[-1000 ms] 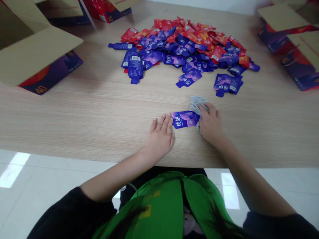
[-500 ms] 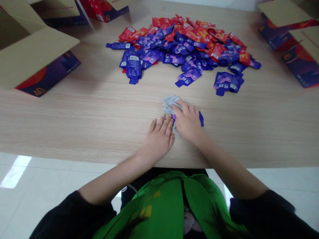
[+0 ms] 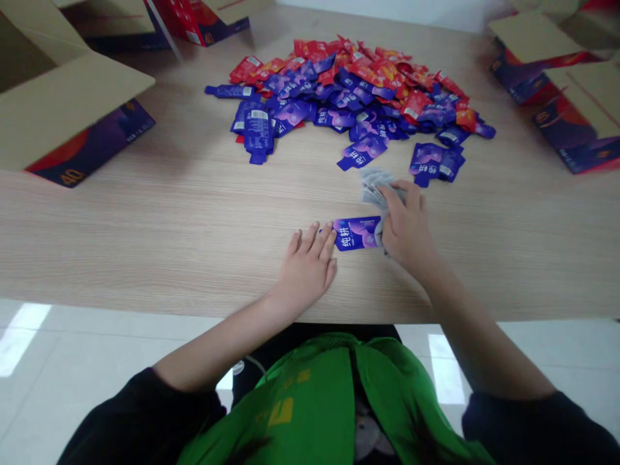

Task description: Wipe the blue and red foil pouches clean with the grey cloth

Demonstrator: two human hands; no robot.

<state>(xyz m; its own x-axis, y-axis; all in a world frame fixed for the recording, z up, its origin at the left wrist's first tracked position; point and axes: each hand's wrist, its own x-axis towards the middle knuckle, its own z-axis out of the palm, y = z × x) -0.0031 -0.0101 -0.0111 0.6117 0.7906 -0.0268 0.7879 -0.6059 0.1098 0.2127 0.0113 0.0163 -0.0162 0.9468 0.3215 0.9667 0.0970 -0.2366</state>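
Note:
A blue-purple pouch [image 3: 357,233] with white lettering lies flat on the table before me. My left hand [image 3: 307,265] rests palm down at its narrow left end, fingers stretched out and the tips pressing on it. A crumpled grey-white cloth [image 3: 375,187] is bunched in my right hand [image 3: 409,226], whose fingers are closed around it. The cloth touches the pouch's right end and covers part of it. Farther back lies a heap of blue pouches [image 3: 290,111] and red pouches [image 3: 314,49].
An open cardboard box [image 3: 92,142] stands at the left, with a red box [image 3: 203,22] behind it. More open boxes [image 3: 576,123] stand at the right. Two stray blue pouches [image 3: 364,152] [image 3: 429,161] lie in front of the heap. The table's front edge [image 3: 194,314] runs close to my body.
My right hand has slid to the right along the pouch with the cloth, uncovering its printed face. My left hand has stayed in place.

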